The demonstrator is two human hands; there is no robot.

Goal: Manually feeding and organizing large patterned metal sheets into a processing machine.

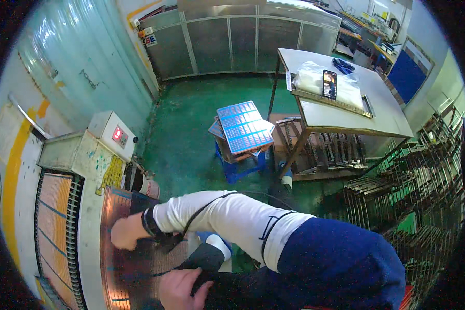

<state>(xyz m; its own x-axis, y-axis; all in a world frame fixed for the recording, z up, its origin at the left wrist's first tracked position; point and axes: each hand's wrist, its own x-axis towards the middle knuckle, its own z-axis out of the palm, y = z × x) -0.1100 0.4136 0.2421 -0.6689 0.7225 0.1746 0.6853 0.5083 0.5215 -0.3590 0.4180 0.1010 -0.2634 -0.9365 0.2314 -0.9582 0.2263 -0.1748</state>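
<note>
My right hand (125, 232), at the end of a white-sleeved arm with a black wristband, reaches over a copper-coloured panel (108, 263) at the left. Its fingers look bent together low against the panel, slightly smeared; whatever they hold is hidden. My left hand (182, 289) lies at the lower edge, beside the panel and dark trouser cloth. Its thumb and a finger stand apart, with nothing visible between them. Fine slots and dark cross stripes mark the panel. A similar orange slotted panel (54, 217) sits in a black toothed frame left of it.
Beyond stands a control box (120, 135) with a red display. Perforated blue-silver plates (244, 126) are stacked on a blue stool (237, 170). A white table (382, 106) bears a phone (329, 84) and plastic bag. Metal racks (413, 201) crowd the right.
</note>
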